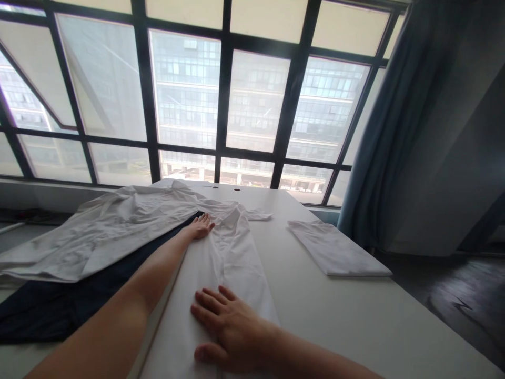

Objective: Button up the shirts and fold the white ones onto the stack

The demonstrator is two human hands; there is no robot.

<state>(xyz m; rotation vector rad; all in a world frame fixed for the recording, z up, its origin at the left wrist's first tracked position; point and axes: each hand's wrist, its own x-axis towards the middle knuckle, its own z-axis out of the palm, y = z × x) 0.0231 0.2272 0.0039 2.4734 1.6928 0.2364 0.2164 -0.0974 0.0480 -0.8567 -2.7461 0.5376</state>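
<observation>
1. A white shirt (232,258) lies on a white table (355,316), folded into a long narrow strip. It runs away from the person, from the near edge toward the window (224,95).
2. The left hand (201,227) reaches far out and lies palm down at the far end of the strip, near the collar. Its fingers are straight and close together, touching the cloth and gripping nothing.
3. The right hand (226,329) lies flat on the near end of the same shirt. Its fingers are spread and point to the left across the cloth, and the thumb is stretched out toward the person. It pinches nothing and only presses on the cloth.
4. The two hands are well apart, one at each end of the strip.
5. To the left, a second white shirt (102,231) lies loose and rumpled. It lies partly over a dark blue cloth (47,310) that spreads toward the near left corner of the table. The left forearm crosses above the edge of this dark cloth.
6. To the right, apart from the strip, a folded white shirt (339,250) lies as a neat flat rectangle near the right edge of the table.
7. A blue curtain (394,131) hangs at the right side of the window.
</observation>
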